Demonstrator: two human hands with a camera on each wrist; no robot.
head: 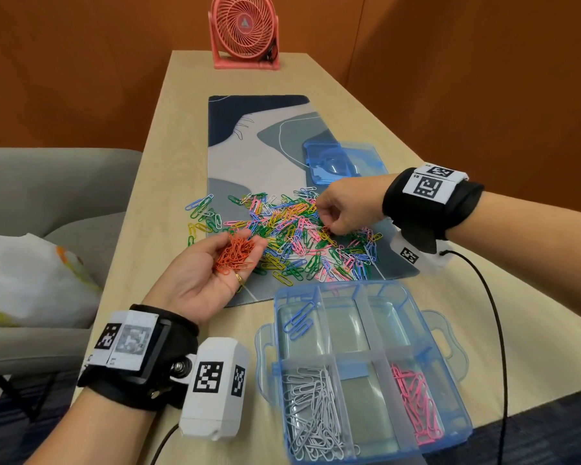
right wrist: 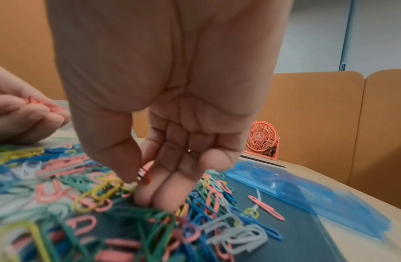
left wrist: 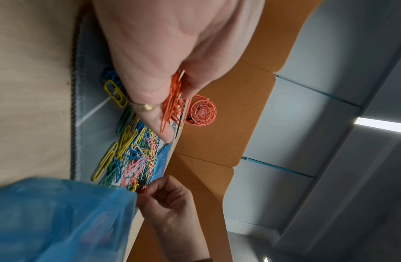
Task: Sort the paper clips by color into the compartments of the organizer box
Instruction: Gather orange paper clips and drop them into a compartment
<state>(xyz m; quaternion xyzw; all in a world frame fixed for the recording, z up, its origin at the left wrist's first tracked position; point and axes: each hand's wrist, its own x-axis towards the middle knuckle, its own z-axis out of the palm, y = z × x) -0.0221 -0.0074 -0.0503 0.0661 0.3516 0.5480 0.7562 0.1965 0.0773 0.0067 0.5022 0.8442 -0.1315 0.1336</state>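
Note:
A pile of mixed coloured paper clips (head: 292,236) lies on the desk mat. My left hand (head: 249,241) is palm up at the pile's left edge and cups a bunch of orange paper clips (head: 235,255) (left wrist: 172,104). My right hand (head: 326,223) (right wrist: 141,179) reaches into the pile's right side, its thumb and forefinger pinching one orange-red clip (left wrist: 143,189). The blue organizer box (head: 450,427) stands open near me. It holds a blue clip (head: 297,320) at far left, white clips (head: 312,414) at near left and pink clips (head: 416,404) at near right.
The box's clear blue lid (head: 342,162) lies on the patterned mat (head: 249,146) behind the pile. A pink fan (head: 244,31) stands at the table's far end. A grey chair with a plastic bag (head: 31,280) is at the left. A black cable (head: 497,330) trails off the right wrist.

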